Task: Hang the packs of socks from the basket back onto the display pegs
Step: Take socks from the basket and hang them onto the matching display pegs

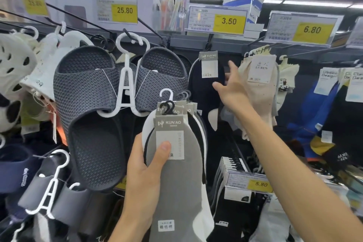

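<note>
We've got the left hand (146, 165) low in the centre of the view, its grip clenched around a fanned stack of sock packs (180, 163), thumb pressed flat on the white label of the front grey pair. The stack's small hooks (169, 107) stand up together at the top, free of any peg, right in front of the grey slides (94, 104) that hang on a white hanger (127, 76).

Up and to the right, our right hand (232, 86) reaches toward the display wall with its grip released, fingers spread, holding nothing. It sits between a black sock pack (204, 88) already hanging from a peg (209, 42) under the 3.50 price tag (218, 19), and a bunch of beige socks (259, 84) on the next peg along. Whether the fingertips touch the black pack, we cannot tell.

More socks hang further right, below the 6.80 price tag (304, 27).
</note>
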### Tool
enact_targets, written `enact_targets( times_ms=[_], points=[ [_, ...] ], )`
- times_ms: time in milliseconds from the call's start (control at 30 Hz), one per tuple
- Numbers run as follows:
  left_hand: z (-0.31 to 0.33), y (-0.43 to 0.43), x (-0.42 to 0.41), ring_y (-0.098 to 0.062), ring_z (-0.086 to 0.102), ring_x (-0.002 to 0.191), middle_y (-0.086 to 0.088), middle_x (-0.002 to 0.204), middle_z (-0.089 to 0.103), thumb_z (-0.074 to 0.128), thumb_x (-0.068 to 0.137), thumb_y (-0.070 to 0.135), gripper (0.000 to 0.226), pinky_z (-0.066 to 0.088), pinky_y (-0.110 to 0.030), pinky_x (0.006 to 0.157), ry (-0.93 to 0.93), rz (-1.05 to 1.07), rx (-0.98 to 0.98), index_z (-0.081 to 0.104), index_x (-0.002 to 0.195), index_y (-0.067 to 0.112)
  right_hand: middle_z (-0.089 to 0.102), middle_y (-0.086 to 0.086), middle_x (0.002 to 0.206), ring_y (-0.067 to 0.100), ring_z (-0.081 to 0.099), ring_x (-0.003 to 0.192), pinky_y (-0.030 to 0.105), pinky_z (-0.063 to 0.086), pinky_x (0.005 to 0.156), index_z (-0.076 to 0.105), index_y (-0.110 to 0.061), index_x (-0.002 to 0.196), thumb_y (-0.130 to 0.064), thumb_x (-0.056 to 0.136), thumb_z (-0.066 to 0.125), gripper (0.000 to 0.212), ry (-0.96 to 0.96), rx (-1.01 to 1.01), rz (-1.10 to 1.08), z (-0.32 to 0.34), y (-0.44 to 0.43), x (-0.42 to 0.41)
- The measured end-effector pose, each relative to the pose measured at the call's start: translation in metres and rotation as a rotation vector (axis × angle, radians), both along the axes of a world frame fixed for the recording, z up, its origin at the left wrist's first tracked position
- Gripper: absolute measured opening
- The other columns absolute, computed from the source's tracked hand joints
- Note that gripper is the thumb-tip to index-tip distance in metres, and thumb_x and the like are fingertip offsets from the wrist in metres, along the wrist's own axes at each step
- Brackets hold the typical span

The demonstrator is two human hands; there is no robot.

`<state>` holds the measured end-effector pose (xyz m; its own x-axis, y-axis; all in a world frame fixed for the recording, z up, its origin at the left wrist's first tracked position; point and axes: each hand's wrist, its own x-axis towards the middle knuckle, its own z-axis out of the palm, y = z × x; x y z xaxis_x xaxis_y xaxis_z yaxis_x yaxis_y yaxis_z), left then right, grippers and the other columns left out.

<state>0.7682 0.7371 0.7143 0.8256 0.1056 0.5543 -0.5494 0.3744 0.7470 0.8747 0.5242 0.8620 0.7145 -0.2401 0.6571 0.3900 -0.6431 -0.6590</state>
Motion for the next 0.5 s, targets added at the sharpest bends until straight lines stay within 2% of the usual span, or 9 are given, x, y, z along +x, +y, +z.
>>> enact_targets(
  times_ms=[67, 133, 200, 233, 333, 433, 500],
  points=[
    [-0.001, 0.0, 0.001, -0.011, 0.073, 0.094, 0.006, 0.105, 0.075, 0.069, 0.078, 0.051, 0.036, 0.058, -0.022, 0.068, 0.002, -0.003, -0.016, 0.066, 0.112, 0.038, 0.049, -0.004, 0.141, 0.006, 0.049, 0.126, 0.029, 0.043, 0.106, 0.029, -0.025, 0.151, -0.022, 0.094, 0.061, 0.065, -0.148, -0.029, -0.031, -0.014, 0.013, -0.036],
    [-0.003, -0.001, 0.002, -0.012, 0.073, 0.095, 0.006, 0.107, 0.074, 0.069, 0.079, 0.051, 0.037, 0.058, -0.021, 0.069, 0.0, -0.009, -0.027, 0.065, 0.113, 0.039, 0.058, -0.017, 0.116, -0.001, 0.057, 0.105, 0.012, 0.048, 0.086, 0.049, -0.032, 0.134, -0.035, 0.092, 0.06, 0.044, -0.297, -0.024, 0.053, -0.036, 0.03, -0.083],
    [-0.002, -0.005, 0.003, -0.013, 0.073, 0.098, 0.004, 0.109, 0.074, 0.069, 0.081, 0.049, 0.038, 0.058, -0.021, 0.071, -0.016, -0.019, -0.046, 0.064, 0.117, 0.037, 0.061, -0.015, 0.099, 0.005, 0.061, 0.089, 0.01, 0.048, 0.068, 0.056, -0.042, 0.115, -0.049, 0.084, 0.064, 0.033, -0.293, -0.048, 0.136, -0.061, 0.048, -0.128],
    [-0.002, -0.008, 0.003, -0.014, 0.073, 0.099, 0.003, 0.11, 0.074, 0.069, 0.082, 0.047, 0.038, 0.058, -0.021, 0.071, -0.024, -0.02, -0.055, 0.064, 0.118, 0.037, 0.06, -0.014, 0.098, 0.008, 0.061, 0.086, 0.012, 0.048, 0.065, 0.056, -0.045, 0.112, -0.055, 0.078, 0.068, 0.038, -0.243, -0.074, 0.161, -0.072, 0.056, -0.144],
    [-0.002, -0.018, 0.003, -0.015, 0.073, 0.101, 0.003, 0.112, 0.074, 0.068, 0.085, 0.042, 0.037, 0.058, -0.024, 0.073, -0.045, -0.056, -0.061, 0.062, 0.121, 0.041, 0.056, -0.018, 0.104, 0.006, 0.056, 0.091, 0.012, 0.046, 0.071, 0.052, -0.048, 0.117, -0.063, 0.064, 0.074, 0.059, -0.095, -0.147, 0.149, -0.092, 0.067, -0.156],
    [-0.002, -0.024, 0.002, -0.015, 0.07, 0.109, 0.005, 0.12, 0.072, 0.06, 0.09, 0.047, 0.037, 0.059, -0.03, 0.079, -0.048, -0.142, -0.049, 0.058, 0.127, 0.044, 0.057, -0.021, 0.105, 0.001, 0.055, 0.095, 0.01, 0.044, 0.073, 0.056, -0.048, 0.111, -0.047, 0.065, 0.08, 0.052, -0.065, -0.094, 0.148, -0.095, 0.059, -0.151],
    [-0.002, -0.025, 0.002, -0.014, 0.068, 0.113, 0.004, 0.126, 0.069, 0.052, 0.094, 0.047, 0.037, 0.058, -0.026, 0.081, -0.049, -0.204, -0.062, 0.057, 0.131, 0.042, 0.06, -0.022, 0.106, 0.001, 0.057, 0.095, 0.013, 0.048, 0.072, 0.057, -0.049, 0.105, -0.043, 0.065, 0.08, 0.046, -0.033, -0.029, 0.175, -0.094, 0.049, -0.148]
  ],
)
